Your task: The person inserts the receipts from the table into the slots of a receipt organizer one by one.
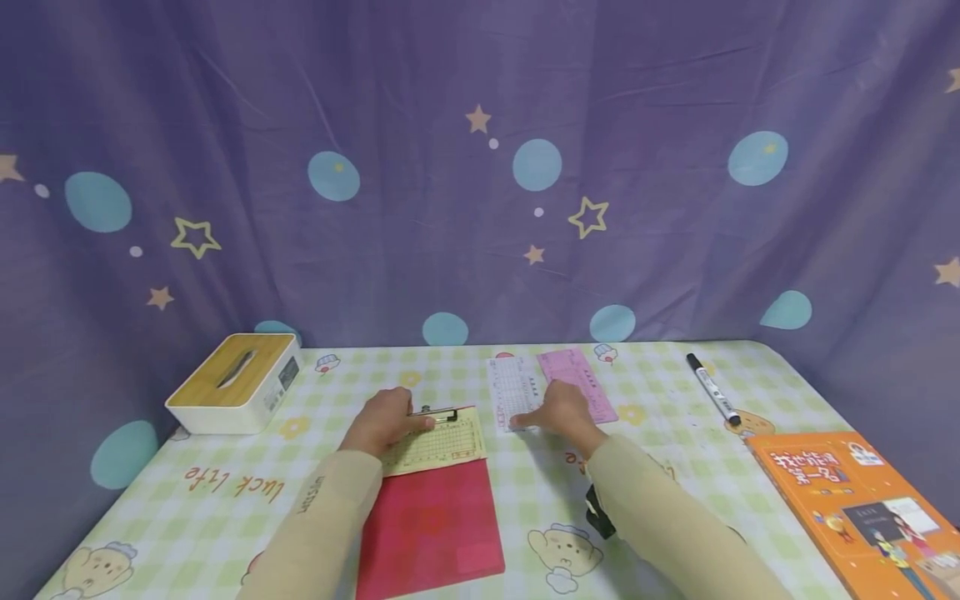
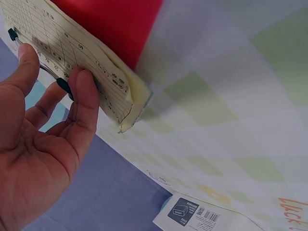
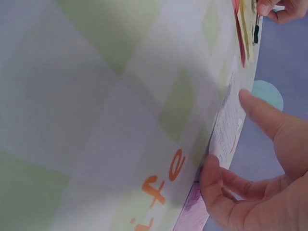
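A red folder (image 1: 431, 525) lies on the table with a yellow printed form (image 1: 453, 440) at its top end. My left hand (image 1: 384, 423) holds that end at the metal clip (image 1: 442, 417), whose tips are dark. In the left wrist view, the thumb and fingers of the left hand (image 2: 53, 115) are at the clip, and the yellow form's (image 2: 62, 53) corner stands off the table. To the right, my right hand (image 1: 562, 412) spans a white printed sheet (image 1: 513, 387), thumb and fingers wide apart. A pink sheet (image 1: 577, 375) lies just beyond that hand, partly covered by it.
At the back left stands a white tissue box (image 1: 236, 375) with a wooden lid. A black-capped marker (image 1: 712, 388) lies at the right, behind an orange book (image 1: 862, 508). Under the right forearm a black object (image 1: 598, 512) is partly hidden. A purple curtain (image 1: 420, 250) hangs behind the table.
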A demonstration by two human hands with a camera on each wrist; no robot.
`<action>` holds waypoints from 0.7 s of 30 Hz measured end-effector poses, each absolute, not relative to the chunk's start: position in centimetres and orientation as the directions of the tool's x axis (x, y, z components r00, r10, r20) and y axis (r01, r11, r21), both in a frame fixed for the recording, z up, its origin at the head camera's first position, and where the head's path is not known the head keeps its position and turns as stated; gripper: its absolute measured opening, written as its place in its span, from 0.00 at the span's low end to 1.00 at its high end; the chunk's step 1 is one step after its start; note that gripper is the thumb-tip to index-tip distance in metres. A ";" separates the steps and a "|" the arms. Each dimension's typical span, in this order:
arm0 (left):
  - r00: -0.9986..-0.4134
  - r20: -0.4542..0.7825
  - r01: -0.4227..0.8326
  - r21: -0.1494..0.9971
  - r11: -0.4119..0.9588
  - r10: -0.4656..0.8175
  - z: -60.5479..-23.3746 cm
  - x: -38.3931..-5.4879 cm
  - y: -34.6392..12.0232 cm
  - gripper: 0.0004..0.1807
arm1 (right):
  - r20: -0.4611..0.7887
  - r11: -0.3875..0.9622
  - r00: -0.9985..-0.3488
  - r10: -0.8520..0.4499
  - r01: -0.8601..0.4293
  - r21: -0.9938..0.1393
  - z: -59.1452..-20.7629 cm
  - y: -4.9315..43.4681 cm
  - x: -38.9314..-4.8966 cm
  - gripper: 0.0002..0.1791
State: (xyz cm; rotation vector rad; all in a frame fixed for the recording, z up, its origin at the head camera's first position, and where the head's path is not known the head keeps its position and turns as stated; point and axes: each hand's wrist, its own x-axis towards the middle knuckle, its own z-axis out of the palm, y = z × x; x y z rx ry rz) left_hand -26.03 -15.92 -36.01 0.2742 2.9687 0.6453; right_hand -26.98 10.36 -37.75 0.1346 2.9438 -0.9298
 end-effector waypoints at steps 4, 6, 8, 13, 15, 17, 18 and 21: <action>-0.980 -0.050 0.155 0.413 0.897 0.192 -35.8 -25.9 -15.8 0.22 | -0.077 0.817 -0.994 0.074 0.104 -0.568 -37.9 10.2 -26.9 0.32; -0.980 -0.053 0.153 0.410 0.899 0.191 -35.7 -25.8 -15.8 0.22 | -0.083 0.814 -0.993 0.084 0.116 -0.570 -37.9 10.1 -26.8 0.33; -0.980 -0.056 0.150 0.406 0.901 0.189 -35.7 -25.8 -15.8 0.22 | -0.088 0.815 -0.992 0.094 0.127 -0.566 -37.8 9.9 -26.6 0.35; -0.980 -0.054 0.154 0.395 0.906 0.190 -35.8 -25.9 -15.7 0.22 | -0.084 0.824 -0.991 0.104 0.133 -0.550 -37.7 9.7 -26.6 0.36; -0.980 -0.052 0.155 0.393 0.906 0.190 -35.8 -26.0 -15.8 0.22 | -0.088 0.830 -0.991 0.104 0.135 -0.541 -37.7 9.6 -26.6 0.35; -0.980 -0.051 0.157 0.388 0.908 0.191 -35.8 -26.0 -15.8 0.21 | -0.094 0.838 -0.990 0.104 0.138 -0.528 -37.8 9.5 -26.7 0.34; -0.980 -0.052 0.159 0.387 0.908 0.194 -35.7 -26.0 -15.8 0.21 | -0.094 0.845 -0.990 0.101 0.135 -0.517 -37.7 9.4 -26.7 0.33; -0.980 -0.057 0.156 0.386 0.909 0.192 -35.7 -26.0 -15.8 0.20 | -0.090 0.865 -0.992 0.091 0.123 -0.487 -37.7 9.2 -26.9 0.30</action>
